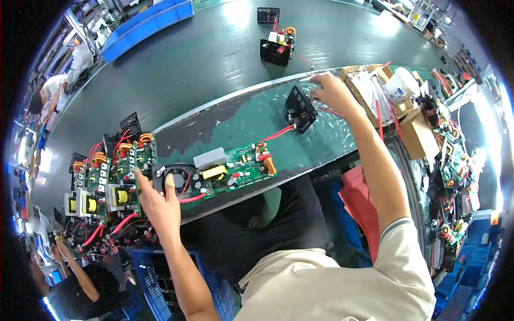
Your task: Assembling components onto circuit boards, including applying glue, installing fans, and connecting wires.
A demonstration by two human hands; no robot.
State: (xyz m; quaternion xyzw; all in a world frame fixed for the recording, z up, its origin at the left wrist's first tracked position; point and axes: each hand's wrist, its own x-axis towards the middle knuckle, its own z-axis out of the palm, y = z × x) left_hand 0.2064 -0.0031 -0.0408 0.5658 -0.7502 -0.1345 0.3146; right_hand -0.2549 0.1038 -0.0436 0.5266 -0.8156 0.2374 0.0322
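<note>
A green circuit board [243, 168] with a grey heatsink, yellow transformer and copper coil lies along the near edge of the bench. At its left end is a black cooling fan [176, 181]. My left hand [159, 209] is spread there, thumb on the fan and fingers beside its left edge. Red wires [279, 132] run from the board to a black end panel [301, 109], which stands tilted on the bench. Just right of that panel my right hand [337, 95] reaches out with fingers apart; I see nothing held in it.
Several similar board assemblies [107, 182] stand packed at the left. Another assembly [277, 45] sits on the dark belt beyond the bench, and a blue bin [147, 29] is at far left. Cardboard boxes [417, 134] are at the right. A co-worker's arm [77, 270] shows lower left.
</note>
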